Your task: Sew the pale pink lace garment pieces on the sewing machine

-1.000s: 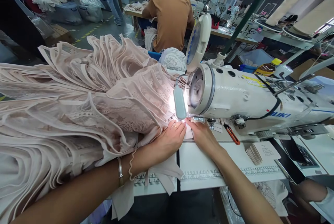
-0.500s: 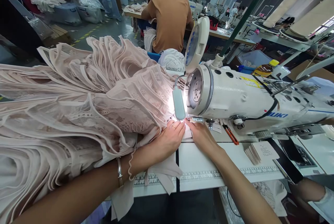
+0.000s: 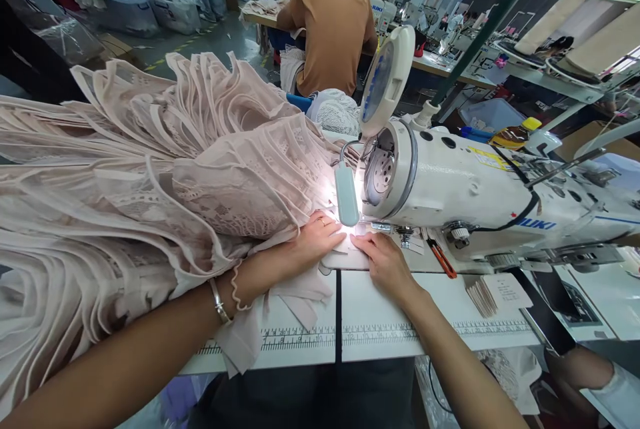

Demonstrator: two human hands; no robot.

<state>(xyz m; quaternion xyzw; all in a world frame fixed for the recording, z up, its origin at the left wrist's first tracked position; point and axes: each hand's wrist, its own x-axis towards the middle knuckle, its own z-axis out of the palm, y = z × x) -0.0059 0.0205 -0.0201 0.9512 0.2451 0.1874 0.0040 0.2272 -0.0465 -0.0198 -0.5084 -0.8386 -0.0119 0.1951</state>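
Note:
Under the needle end of a white sewing machine [image 3: 445,179], a small bright patch of pale cloth [image 3: 356,246] lies on the bed. My left hand [image 3: 317,242], with a ring and wrist bangles, is closed on the edge of a beige lace garment [image 3: 235,206]; its thumb is hidden. Right of the needle area, my right hand [image 3: 387,266] pinches the pale cloth between thumb and forefinger. Glare blurs the fingertips' contact. A grey-green lamp [image 3: 347,196] hangs just above both hands.
A large garment pile [image 3: 125,216] covers the left side. Orange-handled snippers [image 3: 440,257] and a stack of labels [image 3: 500,294] lie right of my right hand. A printed ruler [image 3: 375,334] runs along the table front. A co-worker [image 3: 333,29] sits ahead, back turned.
My left hand has shifted slightly left with the garment edge, widening the gap between my hands. The hanging cloth strips moved left too. My right hand stays near the needle, fingers more bent.

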